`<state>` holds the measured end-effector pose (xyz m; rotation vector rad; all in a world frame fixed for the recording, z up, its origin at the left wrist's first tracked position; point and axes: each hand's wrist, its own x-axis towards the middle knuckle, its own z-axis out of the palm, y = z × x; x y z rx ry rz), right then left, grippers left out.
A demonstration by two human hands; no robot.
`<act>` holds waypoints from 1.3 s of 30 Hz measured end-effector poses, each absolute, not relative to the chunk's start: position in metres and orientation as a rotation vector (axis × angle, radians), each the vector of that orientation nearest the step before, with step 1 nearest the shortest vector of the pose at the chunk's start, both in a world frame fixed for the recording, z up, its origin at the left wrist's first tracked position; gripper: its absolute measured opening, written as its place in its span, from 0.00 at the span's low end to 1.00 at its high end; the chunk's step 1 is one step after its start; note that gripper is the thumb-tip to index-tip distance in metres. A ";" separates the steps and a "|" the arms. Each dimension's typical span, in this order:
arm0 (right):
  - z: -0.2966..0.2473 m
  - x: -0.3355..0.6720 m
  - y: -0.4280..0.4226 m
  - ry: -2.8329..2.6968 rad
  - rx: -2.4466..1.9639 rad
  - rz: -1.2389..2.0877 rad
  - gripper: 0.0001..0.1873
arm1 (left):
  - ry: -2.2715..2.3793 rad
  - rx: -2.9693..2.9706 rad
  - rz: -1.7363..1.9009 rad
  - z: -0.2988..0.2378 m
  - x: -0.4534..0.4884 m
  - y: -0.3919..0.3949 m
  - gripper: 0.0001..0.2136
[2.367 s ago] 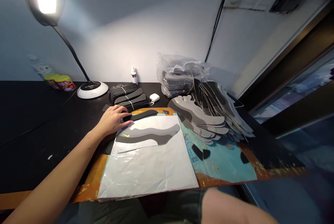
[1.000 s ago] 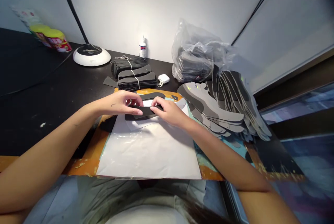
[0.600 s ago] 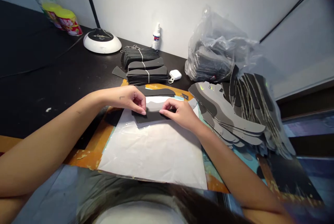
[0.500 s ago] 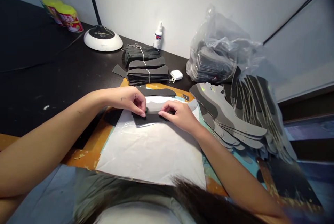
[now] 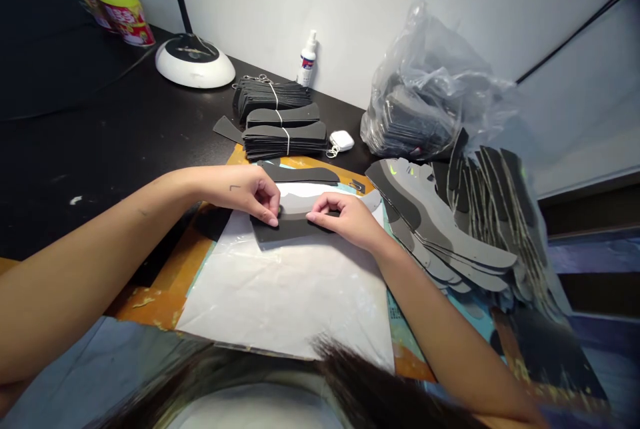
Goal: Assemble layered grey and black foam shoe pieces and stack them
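A dark cut piece [image 5: 287, 229] lies over a grey shoe-upper panel [image 5: 300, 201] on a white plastic sheet [image 5: 285, 289]. My left hand [image 5: 247, 192] pinches the dark piece's left end, fingers curled and pressed on it. My right hand [image 5: 345, 216] presses on its right end with fingers closed together. Another dark strip [image 5: 303, 174] lies just beyond the hands on the sheet's far edge.
A fanned pile of grey and black panels [image 5: 450, 216] lies right of the hands, a clear bag of pieces [image 5: 425, 109] behind it. Tied bundles of black strips [image 5: 283, 126], a white earbud case [image 5: 343, 140], a small bottle [image 5: 307, 59], a lamp base [image 5: 195, 69] and cans [image 5: 120, 9] stand at the back.
My right hand came in and both hands set the dark piece onto the grey panel. The view has tipped further down and nearer; the hands have barely shifted in the last half second.
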<state>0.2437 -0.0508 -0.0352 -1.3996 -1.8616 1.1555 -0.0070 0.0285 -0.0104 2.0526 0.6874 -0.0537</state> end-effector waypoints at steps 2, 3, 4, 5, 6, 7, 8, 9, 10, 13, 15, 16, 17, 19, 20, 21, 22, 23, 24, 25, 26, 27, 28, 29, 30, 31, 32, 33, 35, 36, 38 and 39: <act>-0.035 0.244 -0.051 -1.870 -1.396 1.144 0.15 | 0.687 2.068 -0.067 -0.011 -0.006 0.028 0.12; -0.036 0.244 -0.051 -1.873 -1.394 1.139 0.15 | 0.691 2.077 -0.079 -0.011 -0.006 0.028 0.12; -0.036 0.244 -0.051 -1.876 -1.392 1.136 0.15 | 0.697 2.087 -0.088 -0.012 -0.005 0.027 0.12; -0.036 0.244 -0.051 -1.877 -1.390 1.136 0.15 | 0.707 2.095 -0.095 -0.011 -0.004 0.027 0.12; -0.036 0.244 -0.051 -1.877 -1.391 1.137 0.14 | 0.719 2.102 -0.098 -0.011 -0.004 0.026 0.12; -0.036 0.244 -0.051 -1.877 -1.391 1.137 0.14 | 0.733 2.106 -0.099 -0.011 -0.003 0.025 0.12; -0.036 0.244 -0.051 -1.877 -1.393 1.137 0.14 | 0.747 2.108 -0.097 -0.011 -0.003 0.025 0.12; -0.036 0.244 -0.051 -1.875 -1.397 1.137 0.13 | 0.757 2.105 -0.095 -0.011 -0.003 0.024 0.12; -0.036 0.244 -0.051 -1.870 -1.402 1.140 0.13 | 0.762 2.099 -0.096 -0.010 -0.003 0.024 0.12; -0.036 0.244 -0.051 -1.865 -1.410 1.143 0.13 | 0.752 2.077 -0.101 -0.010 -0.004 0.025 0.11; -0.036 0.244 -0.051 -1.873 -1.412 1.134 0.12 | 0.735 2.074 -0.103 -0.011 -0.005 0.026 0.11; -0.036 0.243 -0.051 -1.877 -1.415 1.129 0.12 | 0.727 2.078 -0.106 -0.011 -0.005 0.026 0.11; -0.036 0.243 -0.051 -1.880 -1.420 1.125 0.12 | 0.719 2.086 -0.107 -0.012 -0.006 0.027 0.11; -0.036 0.243 -0.051 -1.878 -1.431 1.123 0.12 | 0.704 2.109 -0.107 -0.013 -0.006 0.027 0.12; -0.036 0.242 -0.051 -1.877 -1.435 1.123 0.12 | 0.698 2.121 -0.104 -0.013 -0.006 0.027 0.12; -0.036 0.242 -0.051 -1.874 -1.437 1.121 0.11 | 0.692 2.130 -0.100 -0.014 -0.007 0.027 0.12; -0.036 0.242 -0.052 -1.873 -1.438 1.120 0.11 | 0.685 2.136 -0.095 -0.014 -0.007 0.027 0.12; -0.035 0.241 -0.052 -1.872 -1.439 1.117 0.11 | 0.678 2.139 -0.093 -0.014 -0.007 0.027 0.12; -0.035 0.241 -0.052 -1.872 -1.439 1.113 0.10 | 0.673 2.141 -0.093 -0.014 -0.007 0.027 0.12; -0.035 0.241 -0.052 -1.875 -1.440 1.108 0.10 | 0.668 2.143 -0.094 -0.014 -0.007 0.027 0.12; -0.034 0.241 -0.052 -1.879 -1.440 1.102 0.10 | 0.664 2.145 -0.099 -0.013 -0.006 0.027 0.12; -0.034 0.241 -0.052 -1.885 -1.441 1.095 0.10 | 0.660 2.147 -0.108 -0.013 -0.006 0.027 0.12; -0.034 0.241 -0.052 -1.892 -1.440 1.086 0.10 | 0.660 2.147 -0.121 -0.012 -0.006 0.027 0.12; -0.035 0.241 -0.052 -1.900 -1.439 1.076 0.10 | 0.661 2.145 -0.136 -0.011 -0.006 0.027 0.12; -0.035 0.241 -0.052 -1.906 -1.439 1.067 0.10 | 0.663 2.142 -0.151 -0.010 -0.005 0.027 0.12; -0.035 0.241 -0.051 -1.913 -1.438 1.062 0.10 | 0.667 2.138 -0.163 -0.010 -0.005 0.027 0.12; -0.035 0.241 -0.051 -1.917 -1.439 1.057 0.10 | 0.671 2.133 -0.171 -0.009 -0.005 0.027 0.12; -0.035 0.241 -0.051 -1.921 -1.439 1.053 0.10 | 0.675 2.129 -0.174 -0.009 -0.005 0.027 0.12; -0.035 0.240 -0.051 -1.926 -1.441 1.047 0.10 | 0.678 2.121 -0.176 -0.008 -0.006 0.027 0.12; -0.035 0.240 -0.051 -1.928 -1.441 1.042 0.10 | 0.679 2.119 -0.178 -0.009 -0.006 0.027 0.12; -0.035 0.240 -0.051 -1.934 -1.440 1.030 0.09 | 0.681 2.117 -0.182 -0.009 -0.006 0.027 0.12; -0.036 0.240 -0.051 -1.939 -1.440 1.025 0.09 | 0.683 2.117 -0.183 -0.008 -0.006 0.027 0.12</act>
